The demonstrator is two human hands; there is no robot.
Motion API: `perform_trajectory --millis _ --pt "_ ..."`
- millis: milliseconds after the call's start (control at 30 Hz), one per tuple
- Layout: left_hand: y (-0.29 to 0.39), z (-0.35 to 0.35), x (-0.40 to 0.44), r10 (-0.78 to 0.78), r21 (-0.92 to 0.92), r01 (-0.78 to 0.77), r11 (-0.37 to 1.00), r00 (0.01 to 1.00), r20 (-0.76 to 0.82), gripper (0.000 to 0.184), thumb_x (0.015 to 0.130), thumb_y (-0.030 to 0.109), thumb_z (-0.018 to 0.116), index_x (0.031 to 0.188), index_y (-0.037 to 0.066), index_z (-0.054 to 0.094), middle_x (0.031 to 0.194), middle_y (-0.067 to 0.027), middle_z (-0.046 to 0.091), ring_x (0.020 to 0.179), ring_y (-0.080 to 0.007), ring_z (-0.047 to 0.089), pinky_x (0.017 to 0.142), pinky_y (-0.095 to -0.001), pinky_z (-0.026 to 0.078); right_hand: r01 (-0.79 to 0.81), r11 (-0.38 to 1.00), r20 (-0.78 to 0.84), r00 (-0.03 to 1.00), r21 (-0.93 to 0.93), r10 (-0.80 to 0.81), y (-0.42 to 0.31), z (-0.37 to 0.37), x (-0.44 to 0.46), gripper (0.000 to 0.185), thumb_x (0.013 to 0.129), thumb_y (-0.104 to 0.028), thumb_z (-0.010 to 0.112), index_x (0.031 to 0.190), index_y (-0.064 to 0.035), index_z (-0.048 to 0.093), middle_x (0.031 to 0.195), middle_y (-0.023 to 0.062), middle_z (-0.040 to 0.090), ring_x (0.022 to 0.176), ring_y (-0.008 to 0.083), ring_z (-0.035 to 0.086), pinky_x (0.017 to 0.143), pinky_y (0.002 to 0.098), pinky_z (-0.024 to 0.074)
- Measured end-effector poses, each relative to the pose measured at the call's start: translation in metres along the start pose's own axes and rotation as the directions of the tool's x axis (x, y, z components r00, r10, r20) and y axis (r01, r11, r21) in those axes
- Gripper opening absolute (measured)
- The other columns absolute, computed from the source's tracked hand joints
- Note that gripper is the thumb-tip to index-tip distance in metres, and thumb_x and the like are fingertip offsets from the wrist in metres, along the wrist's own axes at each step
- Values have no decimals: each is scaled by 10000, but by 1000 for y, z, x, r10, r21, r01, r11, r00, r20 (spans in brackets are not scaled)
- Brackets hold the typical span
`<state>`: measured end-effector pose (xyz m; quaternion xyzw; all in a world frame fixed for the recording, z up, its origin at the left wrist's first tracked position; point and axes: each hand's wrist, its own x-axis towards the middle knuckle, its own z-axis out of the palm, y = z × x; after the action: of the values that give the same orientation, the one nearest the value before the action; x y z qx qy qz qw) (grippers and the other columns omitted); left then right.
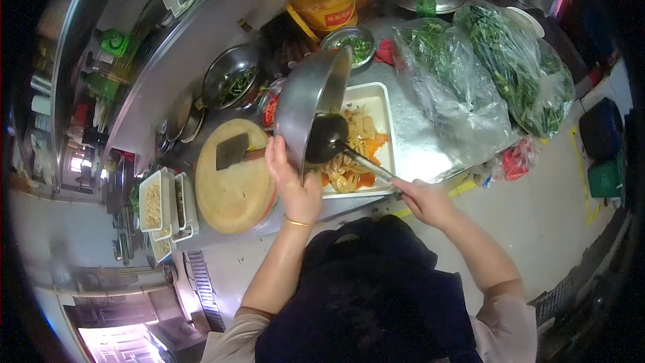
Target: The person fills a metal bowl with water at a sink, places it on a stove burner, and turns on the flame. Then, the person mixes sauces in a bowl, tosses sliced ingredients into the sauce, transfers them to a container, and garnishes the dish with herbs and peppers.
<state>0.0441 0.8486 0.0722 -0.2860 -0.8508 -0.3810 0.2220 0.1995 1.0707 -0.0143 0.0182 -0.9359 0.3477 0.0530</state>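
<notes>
My left hand grips the lower rim of a large metal bowl, which is tipped on its side over a white rectangular tray. In my right hand is the handle of a ladle. The ladle's dark round head lies at the bowl's mouth, above the tray. Sliced food in pale and orange pieces lies in the tray, partly hidden by the bowl and ladle.
Left of the bowl, a cleaver rests on a round chopping board. Behind stand a wok, a yellow bucket and a bowl of chopped greens. Plastic bags of leafy vegetables lie at the right.
</notes>
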Motion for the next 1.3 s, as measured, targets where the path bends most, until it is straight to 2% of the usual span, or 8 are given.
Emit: perform_trajectory --millis 300,400,600,900,1033,1133,1233,1300 --pt "14 -10 -6 97 -29 -98 995 995 -18 774 673 -156 490 1402 -6 280 1408 -267 290 1329 -411 273 1103 -452 240 40 992 -341 940 118 2 -11 -3 3 415 862 -160 571 1272 -195 516 804 126 614 681 337 609 597 425 497" --pt "17 -16 9 135 -54 -139 989 988 -72 762 699 -155 514 1406 9 284 1409 -262 300 1324 -409 289 1088 -448 269 -47 998 -139 989 42 52 1 9 -15 421 860 -147 571 1276 -183 514 835 132 626 720 342 618 612 423 501" --pt "4 -10 15 158 -24 -161 987 984 -86 737 721 -115 588 1391 12 308 1390 -250 351 1291 -406 349 1071 -448 297 -62 995 -288 954 83 84 -14 -12 -35 421 853 -139 578 1268 -178 523 801 132 612 722 336 616 630 431 493" --pt "-26 -15 14 162 -120 -177 977 979 -124 751 682 -131 549 1384 8 319 1388 -238 366 1292 -385 360 1075 -430 304 -207 970 -141 972 -127 189 -5 -16 -68 436 832 -108 577 1258 -192 527 803 135 608 715 332 621 627 431 502" --pt "-33 -18 5 -78 -238 58 969 994 -74 739 705 -119 407 1418 -26 234 1411 -208 317 1329 -328 318 1113 -388 249 -230 971 -195 957 -62 214 -37 -29 -46 440 832 -86 577 1259 -181 529 890 163 623 782 350 620 675 437 499" --pt "-43 -15 0 -359 -709 236 665 933 -26 768 712 -109 392 1439 -19 163 1421 -173 299 1336 -273 300 1111 -357 247 -258 955 -49 966 -146 254 -58 -36 -18 441 838 -60 573 1268 -140 525 979 194 634 844 374 618 722 439 497" --pt "-71 -27 -15 -776 -775 516 366 628 52 751 738 -98 432 1433 -12 162 1390 -161 341 1269 -256 380 1068 -340 319 -79 966 -110 992 -247 53 -45 -26 -25 430 848 -82 567 1267 -152 500 849 174 632 668 327 632 585 401 510" --pt "-91 -45 -29 -901 -812 568 131 410 141 659 755 -77 456 1380 -23 252 1325 -168 409 1205 -281 448 1025 -381 380 -242 969 -72 968 -39 239 -60 -26 -18 389 858 -75 545 1241 -118 492 809 160 625 618 285 624 557 377 501"
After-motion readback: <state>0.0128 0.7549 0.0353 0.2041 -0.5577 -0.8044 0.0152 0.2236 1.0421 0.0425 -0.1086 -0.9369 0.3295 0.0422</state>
